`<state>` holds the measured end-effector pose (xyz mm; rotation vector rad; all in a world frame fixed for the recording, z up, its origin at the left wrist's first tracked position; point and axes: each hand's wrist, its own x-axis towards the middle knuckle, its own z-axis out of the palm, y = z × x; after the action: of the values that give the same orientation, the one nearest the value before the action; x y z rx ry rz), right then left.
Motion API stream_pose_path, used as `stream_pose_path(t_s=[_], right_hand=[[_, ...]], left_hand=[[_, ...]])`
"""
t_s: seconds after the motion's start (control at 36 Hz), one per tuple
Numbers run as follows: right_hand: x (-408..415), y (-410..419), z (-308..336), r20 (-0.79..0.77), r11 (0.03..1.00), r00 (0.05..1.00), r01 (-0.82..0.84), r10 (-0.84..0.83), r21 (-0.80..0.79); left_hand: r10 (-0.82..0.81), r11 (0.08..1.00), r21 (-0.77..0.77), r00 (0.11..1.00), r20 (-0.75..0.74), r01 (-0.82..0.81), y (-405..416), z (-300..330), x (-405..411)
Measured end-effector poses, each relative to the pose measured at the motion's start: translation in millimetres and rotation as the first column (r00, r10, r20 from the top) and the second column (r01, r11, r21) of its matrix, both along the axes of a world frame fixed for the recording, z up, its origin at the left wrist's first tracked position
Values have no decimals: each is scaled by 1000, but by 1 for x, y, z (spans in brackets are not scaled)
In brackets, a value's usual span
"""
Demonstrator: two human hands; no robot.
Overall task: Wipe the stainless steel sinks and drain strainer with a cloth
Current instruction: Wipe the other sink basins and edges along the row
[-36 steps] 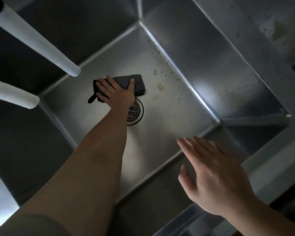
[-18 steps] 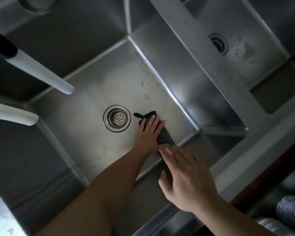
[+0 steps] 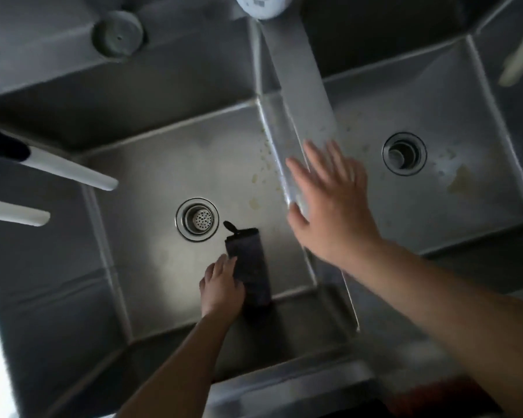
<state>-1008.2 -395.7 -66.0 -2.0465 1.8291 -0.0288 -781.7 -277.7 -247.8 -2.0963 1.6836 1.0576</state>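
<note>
Two steel basins side by side, left sink (image 3: 151, 164) has the drain strainer (image 3: 197, 219) in the middle. Dark folded cloth (image 3: 249, 263) lies on its floor just right of the strainer, left hand (image 3: 222, 288) presses on its near-left edge, fingers pretty flat. Right hand (image 3: 329, 206) hovers spread wide over the divider (image 3: 299, 95), holding nothing

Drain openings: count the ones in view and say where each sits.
2. One, the drain strainer, sits in the floor of the left sink, just beyond the cloth. The other drain is in the right sink. Nothing suggests a hidden one.
</note>
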Motion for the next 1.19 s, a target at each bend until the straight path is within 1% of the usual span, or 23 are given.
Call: stream_pose_path(t_s=[0.03,0.06,0.08,0.14,0.17,0.22,0.31,0.36,0.44,0.5,0.56,0.64,0.72,0.81,0.89,0.97,1.08,1.11,1.19], right_hand=[[-10,-19,-5,-40,1000,999,-28,28,-2],[-18,-36,-10,-79,998,995,-58,58,0],[-24,-52,-16,-118,996,990,-84,83,0],[-30,-78,-26,-174,995,980,-102,100,-4],[-30,-88,-30,-181,996,979,-94,91,-8],[-26,-100,-37,-169,997,983,-72,66,-30],[-23,-100,-44,-141,993,989,-55,39,-109],[-25,-98,-46,-113,986,993,-43,26,-158],[-24,-98,-48,-93,976,995,-41,22,-212],[-22,-99,-48,-89,972,996,-40,20,-229],[-22,-98,-48,-87,969,996,-35,14,-246],[-23,-98,-48,-76,964,997,-30,10,-263],[-24,-98,-50,-84,964,996,-33,11,-263],[-24,-99,-50,-88,965,996,-28,5,-260],[-25,-100,-51,-93,968,996,-26,3,-250],[-25,-101,-50,-94,972,996,-26,4,-232],[-24,-102,-49,-100,976,995,-28,7,-217],[-24,-102,-49,-98,976,995,-25,3,-218],[-23,-100,-48,-98,974,995,-22,0,-223]], left_hand=[[12,1000,-1,1000,-4,-12,-6,1,-3],[-15,1000,12,1000,5,15,-11,2,-6],[-91,995,33,996,25,90,-15,0,-9],[-284,957,84,956,77,278,-18,-5,-16],[-346,936,112,932,109,334,-17,-8,-19],[-387,919,154,906,172,363,-11,-19,-20],[-373,927,155,891,260,343,-2,-37,-24],[-324,945,137,904,278,296,5,-48,-28],[-207,978,34,947,246,205,3,-57,-33],[-133,988,-52,969,210,147,-15,-60,-36],[-79,987,-125,978,193,105,-47,-62,-39],[-59,971,-216,983,176,97,-117,-72,-48],[-93,951,-277,982,166,137,-196,-83,-62],[-125,927,-323,969,215,192,-268,-87,-81],[-158,903,-352,953,260,246,-308,-86,-94],[-189,890,-355,940,284,286,-308,-88,-96],[-306,861,-324,907,288,393,-274,-88,-90],[-336,852,-320,902,271,414,-257,-88,-90],[-405,839,-327,901,157,435,-185,-84,-89]])
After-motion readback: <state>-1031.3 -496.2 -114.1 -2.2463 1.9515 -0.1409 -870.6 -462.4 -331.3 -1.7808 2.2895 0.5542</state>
